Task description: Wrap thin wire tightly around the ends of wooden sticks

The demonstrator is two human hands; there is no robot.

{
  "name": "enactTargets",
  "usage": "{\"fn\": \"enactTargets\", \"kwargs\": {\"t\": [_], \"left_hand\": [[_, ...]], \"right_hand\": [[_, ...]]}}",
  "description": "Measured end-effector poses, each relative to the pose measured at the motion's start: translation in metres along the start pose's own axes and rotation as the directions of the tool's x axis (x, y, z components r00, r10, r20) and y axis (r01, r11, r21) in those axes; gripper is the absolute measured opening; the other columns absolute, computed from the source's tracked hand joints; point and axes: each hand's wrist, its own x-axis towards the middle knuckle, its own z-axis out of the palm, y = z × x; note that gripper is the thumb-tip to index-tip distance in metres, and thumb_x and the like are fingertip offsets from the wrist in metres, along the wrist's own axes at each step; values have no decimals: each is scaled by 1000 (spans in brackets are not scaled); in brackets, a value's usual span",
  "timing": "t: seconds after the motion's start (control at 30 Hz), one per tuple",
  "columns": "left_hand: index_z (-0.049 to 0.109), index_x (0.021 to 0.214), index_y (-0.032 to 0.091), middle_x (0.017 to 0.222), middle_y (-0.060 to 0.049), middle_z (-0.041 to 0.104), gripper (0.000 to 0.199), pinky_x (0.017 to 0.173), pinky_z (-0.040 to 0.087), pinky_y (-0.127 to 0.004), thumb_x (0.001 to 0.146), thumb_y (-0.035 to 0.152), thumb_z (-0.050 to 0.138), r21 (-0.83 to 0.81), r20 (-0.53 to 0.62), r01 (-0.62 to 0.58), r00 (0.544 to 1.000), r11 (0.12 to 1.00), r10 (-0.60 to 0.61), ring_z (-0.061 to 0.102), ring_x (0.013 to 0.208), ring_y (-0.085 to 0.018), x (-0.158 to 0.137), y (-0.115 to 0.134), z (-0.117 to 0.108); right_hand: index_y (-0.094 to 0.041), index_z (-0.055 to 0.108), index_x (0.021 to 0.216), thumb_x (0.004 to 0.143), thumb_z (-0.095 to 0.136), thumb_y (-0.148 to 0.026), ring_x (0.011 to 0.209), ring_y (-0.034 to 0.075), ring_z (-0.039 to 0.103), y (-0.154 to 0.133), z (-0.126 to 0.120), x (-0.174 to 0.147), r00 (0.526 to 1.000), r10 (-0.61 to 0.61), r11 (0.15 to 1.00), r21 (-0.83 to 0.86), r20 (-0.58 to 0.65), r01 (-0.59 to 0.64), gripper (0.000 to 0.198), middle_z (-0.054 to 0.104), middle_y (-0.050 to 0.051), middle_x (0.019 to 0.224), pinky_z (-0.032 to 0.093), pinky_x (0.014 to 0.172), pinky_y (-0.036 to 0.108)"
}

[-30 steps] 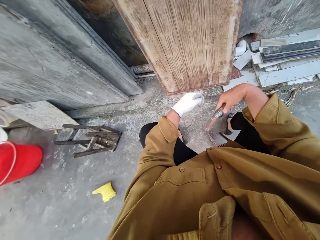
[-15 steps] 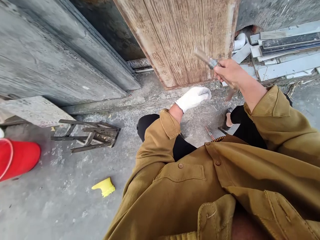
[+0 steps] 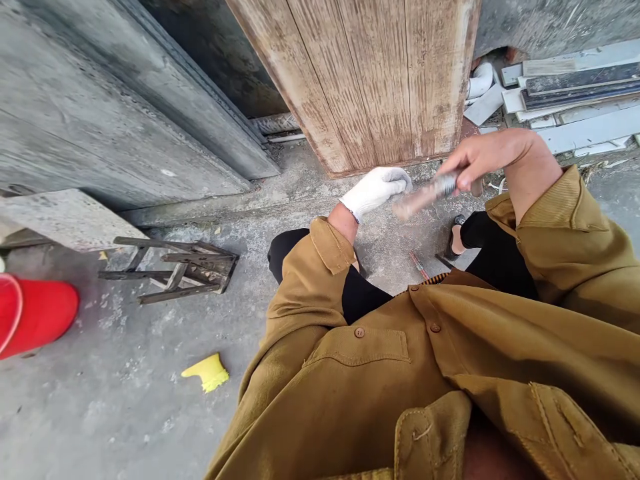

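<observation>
My right hand, bare, is closed around a short, brownish stick-shaped tool with a grey, wire-like band near the fingers. Motion blurs its near end, so I cannot tell its exact kind. My left hand wears a white glove, its fingers curled together just left of the tool's end. Whatever those fingers hold, if anything, is hidden. Both hands are in front of the lower edge of a worn wooden panel with vertical grooves and patchy brown paint.
On the concrete floor are a small wooden stool on its side, a yellow piece and a red bucket. A thin red item lies between my legs. Stacked boards are at the right; grey panels lean left.
My right hand has swung the tool down, so its end that was up against the panel now points left near my gloved hand. My left hand has shifted slightly left.
</observation>
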Motion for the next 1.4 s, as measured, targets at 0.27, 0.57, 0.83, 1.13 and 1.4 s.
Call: {"fn": "enactTargets", "kwargs": {"t": [0.27,0.57,0.83,1.13,1.4], "left_hand": [[65,90,13,62,1,54,24,43,36,-18,95,37,69,-332,42,75,997,940,-65,44,46,-6,-8,6,2],[65,96,14,70,-2,65,34,48,49,-22,94,46,73,-473,126,114,990,874,-61,56,50,-9,-7,-11,15],[67,107,13,67,1,63,30,39,31,-18,100,42,65,-418,9,85,996,905,-90,38,40,-4,-10,-11,14],[69,109,15,79,-5,73,39,55,53,-21,100,53,66,-414,-94,10,994,910,-53,65,55,-9,-10,-14,15],[71,104,13,78,-5,73,29,44,36,-19,101,39,59,-235,-205,12,977,972,-62,53,47,-5,-5,-9,19]], "right_hand": [[-21,63,84,88,78,-52,69,14,48,-4,-3,22,998,-34,976,217,43,24,35,61,5,80,42,64,30],[-16,54,83,104,53,-16,56,7,47,-2,-7,33,990,-91,920,371,-103,123,21,55,1,77,36,52,23],[-18,55,81,101,57,-16,56,9,49,1,-24,30,979,-64,888,437,-196,145,20,56,0,75,40,54,25],[-19,55,79,97,64,-19,55,8,50,7,-26,33,981,-61,884,445,-186,140,21,57,-1,75,40,54,26],[-17,53,75,103,47,-2,50,5,45,2,-15,37,947,16,988,151,-321,35,32,53,-3,68,36,49,20]]}}
